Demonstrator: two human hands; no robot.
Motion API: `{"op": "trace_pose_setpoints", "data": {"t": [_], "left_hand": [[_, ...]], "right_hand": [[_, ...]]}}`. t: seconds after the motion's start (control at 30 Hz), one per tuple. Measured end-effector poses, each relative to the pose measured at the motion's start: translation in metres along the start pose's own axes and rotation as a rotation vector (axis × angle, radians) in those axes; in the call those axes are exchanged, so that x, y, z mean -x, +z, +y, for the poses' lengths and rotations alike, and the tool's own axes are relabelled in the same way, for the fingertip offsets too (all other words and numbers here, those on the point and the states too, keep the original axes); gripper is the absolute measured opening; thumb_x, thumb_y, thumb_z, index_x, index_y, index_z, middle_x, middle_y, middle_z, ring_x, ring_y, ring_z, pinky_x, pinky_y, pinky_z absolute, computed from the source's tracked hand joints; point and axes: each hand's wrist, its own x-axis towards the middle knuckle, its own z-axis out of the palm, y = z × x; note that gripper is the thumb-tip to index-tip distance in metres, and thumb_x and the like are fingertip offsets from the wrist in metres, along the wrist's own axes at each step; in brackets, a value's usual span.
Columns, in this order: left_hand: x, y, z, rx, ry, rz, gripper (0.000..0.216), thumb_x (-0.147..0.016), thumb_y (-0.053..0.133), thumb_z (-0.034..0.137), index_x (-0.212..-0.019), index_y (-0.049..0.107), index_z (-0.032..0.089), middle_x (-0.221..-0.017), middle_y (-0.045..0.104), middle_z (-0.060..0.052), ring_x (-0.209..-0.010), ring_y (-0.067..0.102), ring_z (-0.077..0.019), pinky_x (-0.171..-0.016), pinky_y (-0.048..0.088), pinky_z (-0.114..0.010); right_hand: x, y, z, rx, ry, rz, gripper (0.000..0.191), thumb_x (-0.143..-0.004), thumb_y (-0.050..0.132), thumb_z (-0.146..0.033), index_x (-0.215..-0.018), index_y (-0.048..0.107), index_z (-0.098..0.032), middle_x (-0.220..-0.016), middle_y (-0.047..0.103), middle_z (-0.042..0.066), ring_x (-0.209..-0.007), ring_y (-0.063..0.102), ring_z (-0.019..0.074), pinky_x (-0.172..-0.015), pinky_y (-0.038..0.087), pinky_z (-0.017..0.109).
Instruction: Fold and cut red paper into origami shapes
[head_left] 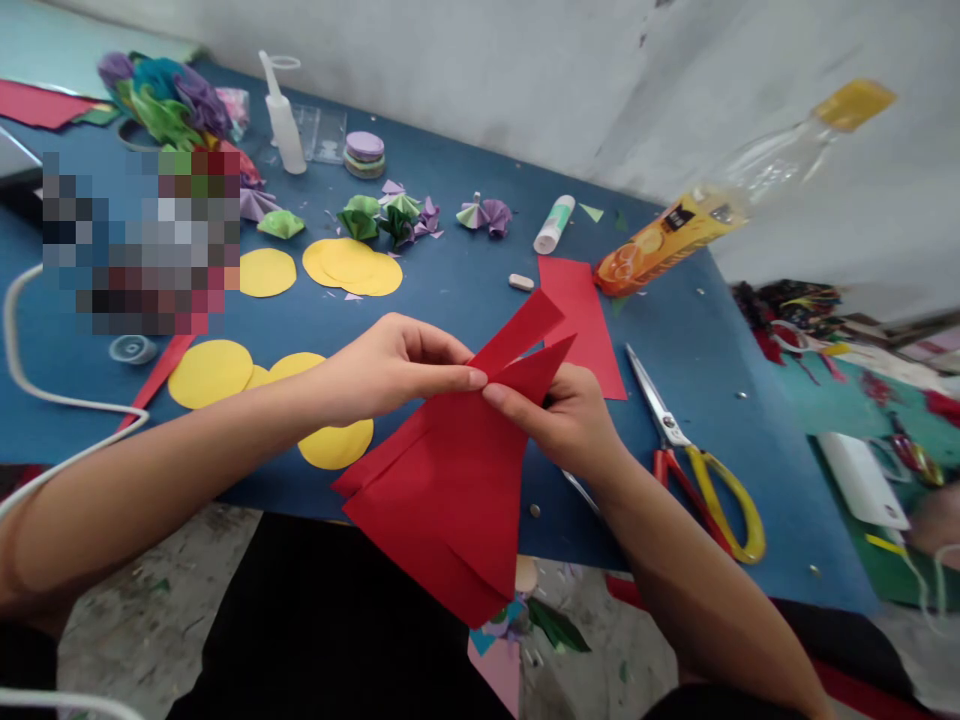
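Observation:
Both my hands hold a folded sheet of red paper (450, 480) above the near edge of the blue table (465, 290). My left hand (390, 365) pinches the fold from the left, thumb and fingers closed on it. My right hand (562, 415) grips the same paper from the right, partly hidden behind it. Two pointed flaps of the paper stick up past my fingers. Several yellow paper circles (210, 372) lie on the table under and left of my left arm.
Scissors (694, 465) with red and yellow handles lie right of my right hand. A flat red sheet (589, 325), an eraser (520, 282), a glue stick (553, 224), an orange-labelled bottle (675, 235), a white glue bottle (283, 118) and folded paper flowers (390, 215) lie farther back. A white cord (45, 395) runs at left.

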Motion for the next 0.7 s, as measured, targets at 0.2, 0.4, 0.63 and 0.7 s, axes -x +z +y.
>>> {"op": "trace_pose_setpoints", "data": {"t": [0.2, 0.4, 0.63, 0.7], "left_hand": [[0.0008, 0.0018, -0.0033, 0.011, 0.023, 0.069, 0.015, -0.07, 0.073, 0.031, -0.066, 0.07, 0.017, -0.066, 0.068, 0.0, -0.065, 0.063, -0.0129, -0.058, 0.051, -0.023], [-0.0005, 0.0013, -0.0021, -0.04, 0.03, 0.086, 0.02, -0.064, 0.079, 0.032, -0.07, 0.069, 0.016, -0.063, 0.065, 0.001, -0.058, 0.058, -0.0094, -0.052, 0.046, -0.02], [0.0001, 0.0001, -0.0017, 0.021, 0.011, 0.013, 0.015, -0.069, 0.075, 0.031, -0.072, 0.07, 0.017, -0.075, 0.071, -0.002, -0.071, 0.066, -0.0143, -0.063, 0.052, -0.024], [0.0006, 0.0002, -0.0024, 0.027, 0.018, 0.022, 0.014, -0.069, 0.074, 0.031, -0.072, 0.071, 0.017, -0.077, 0.072, -0.002, -0.072, 0.067, -0.0153, -0.064, 0.053, -0.025]], "right_hand": [[-0.0034, -0.0002, 0.001, -0.113, -0.055, -0.012, 0.016, -0.082, 0.066, -0.035, -0.077, 0.07, -0.021, -0.075, 0.068, 0.0, -0.066, 0.062, 0.0133, -0.058, 0.051, 0.024], [-0.0035, -0.0008, -0.0005, -0.065, 0.01, 0.029, 0.024, -0.078, 0.069, -0.043, -0.071, 0.068, -0.02, -0.07, 0.067, 0.0, -0.062, 0.062, 0.014, -0.054, 0.051, 0.025], [-0.0009, -0.0005, -0.001, -0.064, 0.057, 0.026, 0.025, -0.076, 0.071, -0.044, -0.085, 0.073, -0.021, -0.082, 0.073, 0.003, -0.073, 0.068, 0.02, -0.06, 0.056, 0.029], [-0.0016, 0.0001, -0.0009, -0.055, 0.054, 0.013, 0.023, -0.075, 0.072, -0.042, -0.083, 0.073, -0.021, -0.082, 0.073, 0.003, -0.074, 0.068, 0.0207, -0.062, 0.056, 0.031]]}}
